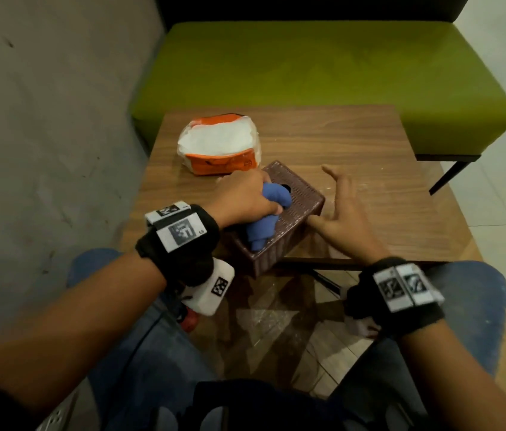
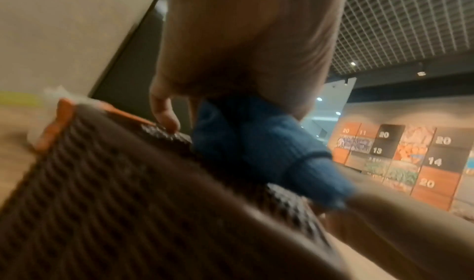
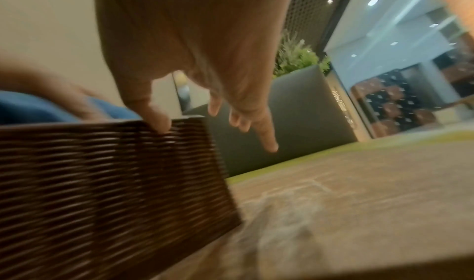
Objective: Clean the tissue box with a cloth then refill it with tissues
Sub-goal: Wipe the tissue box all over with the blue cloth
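A dark brown woven tissue box (image 1: 289,213) sits angled on the near edge of a wooden table (image 1: 354,141), one corner overhanging. The left hand (image 1: 245,197) grips a bunched blue cloth (image 1: 269,213) on its top. The right hand (image 1: 343,209), fingers spread, thumb touching the box's right side. Farther left lies an orange tissue pack (image 1: 220,144).

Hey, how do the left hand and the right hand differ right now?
The left hand grips the blue cloth on top of the tissue box; the right hand holds nothing. Left fingers are curled; right fingers are spread, thumb against the box's side. Both wear black wrist straps.
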Available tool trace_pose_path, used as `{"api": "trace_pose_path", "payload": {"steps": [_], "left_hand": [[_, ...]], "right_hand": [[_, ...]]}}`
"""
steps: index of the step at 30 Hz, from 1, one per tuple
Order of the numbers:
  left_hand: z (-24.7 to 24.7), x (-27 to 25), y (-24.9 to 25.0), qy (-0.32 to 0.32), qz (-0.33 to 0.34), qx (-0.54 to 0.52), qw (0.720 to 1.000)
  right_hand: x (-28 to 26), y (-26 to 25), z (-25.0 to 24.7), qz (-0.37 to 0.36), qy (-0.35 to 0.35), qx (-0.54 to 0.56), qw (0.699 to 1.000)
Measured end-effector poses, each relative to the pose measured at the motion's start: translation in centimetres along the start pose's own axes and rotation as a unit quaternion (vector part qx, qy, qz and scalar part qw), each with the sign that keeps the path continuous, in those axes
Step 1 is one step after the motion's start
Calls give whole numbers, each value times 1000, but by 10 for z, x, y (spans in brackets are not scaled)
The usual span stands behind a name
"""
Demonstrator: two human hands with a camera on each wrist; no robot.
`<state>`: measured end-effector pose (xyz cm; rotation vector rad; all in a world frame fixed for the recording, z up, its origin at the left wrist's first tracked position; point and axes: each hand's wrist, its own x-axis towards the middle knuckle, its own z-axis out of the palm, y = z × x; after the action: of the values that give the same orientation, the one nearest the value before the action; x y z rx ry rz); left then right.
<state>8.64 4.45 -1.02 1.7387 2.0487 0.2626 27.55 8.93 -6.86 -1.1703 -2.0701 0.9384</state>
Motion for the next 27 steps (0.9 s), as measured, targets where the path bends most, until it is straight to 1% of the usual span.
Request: {"api": "trace_pose_path", "payload": {"steps": [1, 2, 3, 5, 7, 8, 10, 13, 15, 17, 18, 19, 20, 21, 22, 23, 24, 25, 26, 27], "left_hand": [[6, -1, 3, 33, -19, -12, 999], [11, -2, 6, 61, -38, -25, 997], [15, -2, 8, 82, -56, -34, 994], [21, -1, 13, 100, -91, -52, 989], [18, 3, 15, 90, -106, -62, 988], [13, 5, 15, 65, -98, -62, 991], [-4, 9, 15, -24, -56, -49, 997], [-32, 13, 19, -159, -7, 16, 987], [-43, 16, 21, -209, 16, 41, 977], [-44, 20, 17, -227, 37, 38, 973], [-42, 19, 13, -211, 45, 12, 976], [-39, 18, 7, -176, 40, -43, 983], [-35, 13, 1, -130, 17, -141, 981], [-33, 7, -5, -79, -19, -270, 960], [-32, 2, -10, -32, -48, -390, 919], [-33, -2, -15, 8, -68, -466, 882], [-36, -5, -19, 40, -76, -477, 875], [-41, -7, -20, 71, -77, -427, 898], [-45, -8, -20, 103, -67, -339, 933], [-46, -8, -19, 133, -54, -250, 958]], "right_hand": [[-13, -8, 9, -27, 19, -2, 999], [-24, -18, 18, -31, 6, -17, 999], [-32, -26, 27, -14, -24, -42, 999], [-38, -34, 38, 20, -84, -121, 989], [-35, -37, 39, 30, -110, -168, 979], [-32, -39, 38, 35, -115, -175, 977], [-28, -41, 32, 38, -118, -184, 975], [-26, -43, 25, 24, -142, -195, 970], [-23, -42, 21, 20, -161, -205, 965], [-20, -42, 15, 18, -179, -217, 960], [-19, -42, 13, 16, -187, -218, 958], [-17, -41, 9, 14, -195, -216, 957], [-15, -40, 6, 13, -206, -213, 955], [-15, -41, 2, 12, -218, -212, 953], [-14, -41, -1, 10, -223, -215, 951], [-14, -42, -4, 8, -224, -219, 950], [-14, -43, -4, 9, -221, -222, 950], [-16, -44, -4, 10, -213, -223, 951], [-18, -47, -1, 13, -199, -224, 954], [-22, -49, 4, 19, -182, -223, 957]]}}
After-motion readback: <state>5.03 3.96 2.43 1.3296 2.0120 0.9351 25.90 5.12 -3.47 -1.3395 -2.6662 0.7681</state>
